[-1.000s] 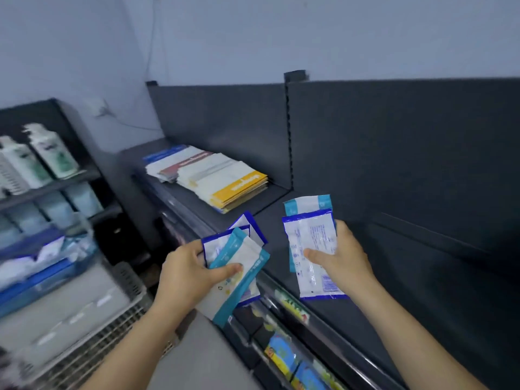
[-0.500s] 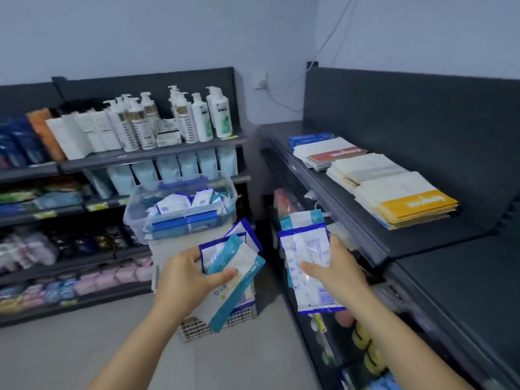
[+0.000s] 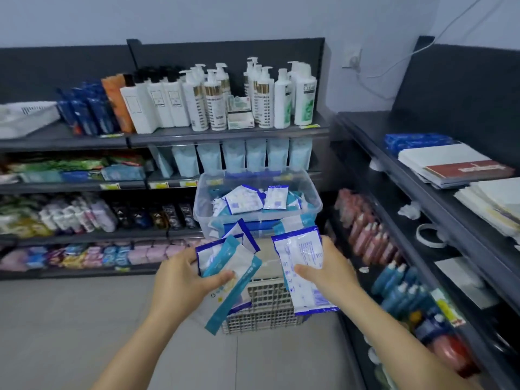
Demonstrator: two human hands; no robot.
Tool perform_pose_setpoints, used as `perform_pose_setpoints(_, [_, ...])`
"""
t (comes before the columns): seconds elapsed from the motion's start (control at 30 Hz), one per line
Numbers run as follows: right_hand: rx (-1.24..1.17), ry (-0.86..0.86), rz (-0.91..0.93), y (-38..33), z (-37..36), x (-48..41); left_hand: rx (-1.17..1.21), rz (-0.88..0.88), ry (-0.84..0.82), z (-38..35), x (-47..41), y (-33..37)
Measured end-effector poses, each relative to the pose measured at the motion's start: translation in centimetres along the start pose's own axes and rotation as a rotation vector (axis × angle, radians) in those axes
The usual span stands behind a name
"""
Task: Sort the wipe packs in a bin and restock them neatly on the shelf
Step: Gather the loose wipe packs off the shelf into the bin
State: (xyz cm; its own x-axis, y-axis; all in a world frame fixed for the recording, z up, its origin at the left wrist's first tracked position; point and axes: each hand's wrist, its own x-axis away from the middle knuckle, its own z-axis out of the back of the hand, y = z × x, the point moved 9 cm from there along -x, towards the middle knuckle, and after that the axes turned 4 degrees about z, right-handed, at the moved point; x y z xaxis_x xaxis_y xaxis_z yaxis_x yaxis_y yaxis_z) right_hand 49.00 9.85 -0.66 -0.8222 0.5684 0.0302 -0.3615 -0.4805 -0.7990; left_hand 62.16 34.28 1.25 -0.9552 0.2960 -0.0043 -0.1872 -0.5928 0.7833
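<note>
view: a second ago the person was facing the dark shelf on the right with the stacks on it, now the head has swung round to the left, so the clear bin (image 3: 257, 202) sits dead centre and that shelf (image 3: 422, 175) has slid off to the right edge

left hand: the left hand (image 3: 180, 277) is closed round a fanned bunch of wipe packs (image 3: 228, 266), thumb pinned across the front of a teal-edged one, blue-edged ones behind it. Same grip and same bunch as before the turn, nothing dropped or added

bin: clear plastic, perched on a light slatted crate (image 3: 267, 305) on the floor, loose packs still heaped inside (image 3: 247, 201). It's just beyond both hands, not touching them

right hand: the right hand (image 3: 326, 271) is closed on its own pair of packs (image 3: 302, 266), thumb over the face of the big blue-bordered one, a teal-topped one peeking out behind. Also unchanged

shelf: top level on the right has a blue pack and flat stacks of paper goods at the far end, dark bare surface nearer. No wipe packs from the hands landed there

what it means: looks like the person went to the shelf, didn't put anything down, and came back to the bin. Best guess is the sorting isn't done: both hands hold mixed teal and blue packs, so probably more matching or grabbing first, then restocking. Task reads as early to midway
</note>
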Motion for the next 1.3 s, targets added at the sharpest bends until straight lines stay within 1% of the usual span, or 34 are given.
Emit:
perform_pose_setpoints(0.2, [-0.107,0.059,0.041,-1.1,-2.6,-8.1,0.015,0.099,0.063,0.8,-6.1,-3.7])
perform_pose_setpoints(0.37, [-0.098,0.007,0.087,-1.1,-3.6,-17.4,-0.022,0.125,0.119,0.2,-12.8,-3.0])
perform_pose_setpoints(0.5, [0.002,-0.001,0.118,-1.5,-3.6,-25.5,-0.061,0.136,0.160,-0.6,-19.2,-1.2])
perform_pose_setpoints(0.6, [0.137,-0.018,0.152,-2.0,-3.7,-30.5,-0.085,0.128,0.177,-1.5,-23.2,-0.3])
perform_pose_setpoints(0.7, [0.277,-0.045,0.180,-2.4,-3.9,-34.1,-0.100,0.118,0.179,-2.6,-26.5,0.3])
perform_pose_setpoints(0.8, [0.390,-0.072,0.177,-2.3,-4.2,-36.7,-0.182,0.078,0.170,-3.7,-29.4,0.9])
perform_pose_setpoints(0.87, [0.447,-0.079,0.164,-2.1,-4.3,-38.1,-0.232,0.035,0.170,-4.4,-31.4,1.7])
perform_pose_setpoints(0.97, [0.493,-0.041,0.155,-1.9,-3.9,-40.0,-0.332,-0.084,0.137,-6.1,-34.6,3.3])
perform_pose_setpoints(1.07, [0.622,-0.029,0.147,-1.9,-3.6,-41.5,-0.437,-0.207,0.102,-8.2,-37.7,4.6])
perform_pose_setpoints(1.17, [0.679,0.041,0.208,-2.0,-3.5,-43.0,-0.547,-0.430,0.080,-11.0,-39.8,5.6])
perform_pose_setpoints(1.2, [0.680,0.048,0.225,-1.8,-3.8,-43.4,-0.543,-0.509,0.067,-12.0,-40.2,5.8])
perform_pose_setpoints(1.27, [0.700,-0.013,0.206,-0.6,-5.2,-43.8,-0.504,-0.623,0.001,-14.2,-40.5,5.7])
perform_pose_setpoints(1.3, [0.698,-0.085,0.168,0.4,-6.4,-43.6,-0.510,-0.666,-0.055,-15.3,-40.4,5.3])
